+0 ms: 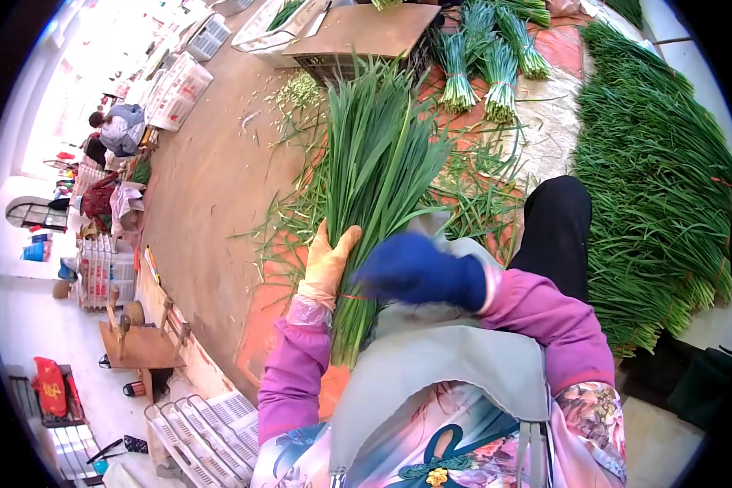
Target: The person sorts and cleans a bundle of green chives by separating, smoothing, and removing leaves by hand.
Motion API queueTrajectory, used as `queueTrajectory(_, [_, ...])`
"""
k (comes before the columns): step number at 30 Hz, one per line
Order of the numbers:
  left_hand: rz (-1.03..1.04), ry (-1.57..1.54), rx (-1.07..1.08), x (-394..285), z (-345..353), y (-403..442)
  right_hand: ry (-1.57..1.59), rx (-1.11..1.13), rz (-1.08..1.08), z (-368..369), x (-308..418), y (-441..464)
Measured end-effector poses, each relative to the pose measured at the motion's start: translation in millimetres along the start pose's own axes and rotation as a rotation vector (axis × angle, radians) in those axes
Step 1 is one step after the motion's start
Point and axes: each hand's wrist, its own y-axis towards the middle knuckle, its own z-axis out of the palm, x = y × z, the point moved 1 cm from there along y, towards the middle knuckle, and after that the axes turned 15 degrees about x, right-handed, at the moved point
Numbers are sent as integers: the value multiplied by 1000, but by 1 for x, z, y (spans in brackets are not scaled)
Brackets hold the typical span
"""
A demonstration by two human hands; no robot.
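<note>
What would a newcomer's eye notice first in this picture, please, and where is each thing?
Probably the tall green bundle in the middle, held in the orange-gloved left hand. Next comes the blue-gloved right hand, blurred, just right of the bundle's lower part. The big heap of similar greens along the right side also stands out.

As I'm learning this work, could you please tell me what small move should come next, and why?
Perhaps sweep the right hand along the green bunch to tidy it, since the left hand holds it and some leaves splay out sideways.
</note>
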Motion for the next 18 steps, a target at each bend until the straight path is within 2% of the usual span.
queueTrajectory(2, [31,-54,0,1,5,-2,318,-408,300,-22,-19,-15])
queueTrajectory(4, [7,-67,-8,3,2,-1,574,-545,770,-52,-37,-31])
queueTrajectory(5, [11,29,-24,7,-2,1,571,-551,768,-59,-44,-31])
queueTrajectory(7, [16,134,-30,3,1,2,643,-561,971,-68,-57,-33])
queueTrajectory(11, [21,104,-4,-7,13,-2,770,-539,1002,-67,-76,-22])
queueTrajectory(14, [18,104,-22,-9,12,-3,738,-530,906,-68,-71,-22])
queueTrajectory(16, [-6,117,-14,-2,1,0,699,-477,939,-70,-62,-28])
queueTrajectory(18, [-36,129,-48,-3,-5,0,173,-440,682,-67,-44,-36])
